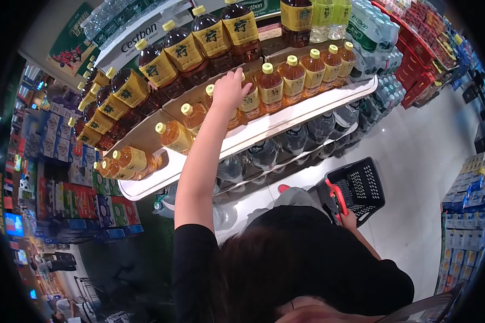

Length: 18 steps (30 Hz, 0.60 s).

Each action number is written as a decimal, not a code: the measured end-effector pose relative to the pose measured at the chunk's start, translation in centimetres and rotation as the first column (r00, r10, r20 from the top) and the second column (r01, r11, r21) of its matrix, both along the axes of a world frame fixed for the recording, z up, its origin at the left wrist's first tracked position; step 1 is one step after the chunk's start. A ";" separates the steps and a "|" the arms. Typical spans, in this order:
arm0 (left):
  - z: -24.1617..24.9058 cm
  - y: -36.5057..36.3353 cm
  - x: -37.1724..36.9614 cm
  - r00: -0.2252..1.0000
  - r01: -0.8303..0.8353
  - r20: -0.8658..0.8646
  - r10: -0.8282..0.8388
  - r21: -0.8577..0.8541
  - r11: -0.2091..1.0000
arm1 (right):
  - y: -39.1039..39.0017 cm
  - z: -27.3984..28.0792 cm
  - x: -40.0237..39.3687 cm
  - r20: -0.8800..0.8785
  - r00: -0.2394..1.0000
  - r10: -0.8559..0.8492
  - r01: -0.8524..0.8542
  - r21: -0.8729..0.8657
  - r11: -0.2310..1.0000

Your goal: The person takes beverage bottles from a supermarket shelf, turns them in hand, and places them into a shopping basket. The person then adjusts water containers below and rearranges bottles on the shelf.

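My left hand (pixel 230 88) reaches over the white shelf (pixel 242 139) to a row of yellow-capped tea bottles. Its fingers are bent at the top of a bottle (pixel 249 101), and the hand covers part of the cap; whether it grips the cap is hard to see. Just right of it stands another tea bottle (pixel 269 89). Behind are taller bottles of dark tea (pixel 210 37) with yellow labels. Low on the right, my right hand (pixel 348 219) is closed round the red handle of a black basket (pixel 364 188).
Large clear water bottles (pixel 263 155) stand below the shelf. Wrapped water packs (pixel 369 27) are stacked at its right end. Boxed goods (pixel 463 242) line the far right across the tiled floor (pixel 409 156). Colourful packages (pixel 70 202) fill the left side.
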<state>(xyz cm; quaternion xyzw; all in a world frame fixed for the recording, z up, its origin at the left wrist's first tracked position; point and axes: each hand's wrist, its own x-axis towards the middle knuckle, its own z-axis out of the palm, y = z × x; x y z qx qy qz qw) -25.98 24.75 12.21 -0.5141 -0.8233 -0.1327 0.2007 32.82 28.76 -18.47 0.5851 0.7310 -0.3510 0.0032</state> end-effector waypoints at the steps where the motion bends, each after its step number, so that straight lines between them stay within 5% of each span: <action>1: -0.2 0.5 -0.3 1.000 0.000 0.011 0.000 -0.003 1.000 | 0.3 -0.3 0.0 -0.010 1.000 -0.016 0.016 0.018 1.000; 10: 1.2 0.8 -1.3 0.997 0.058 -0.030 -0.066 -0.206 0.977 | 1.3 -4.4 1.9 -0.115 0.992 -0.043 0.040 -0.030 0.999; 18: 3.4 0.9 -1.3 0.975 0.094 0.220 -0.018 -0.344 0.934 | 1.9 -6.0 2.3 0.026 0.999 0.036 -0.031 -0.179 0.983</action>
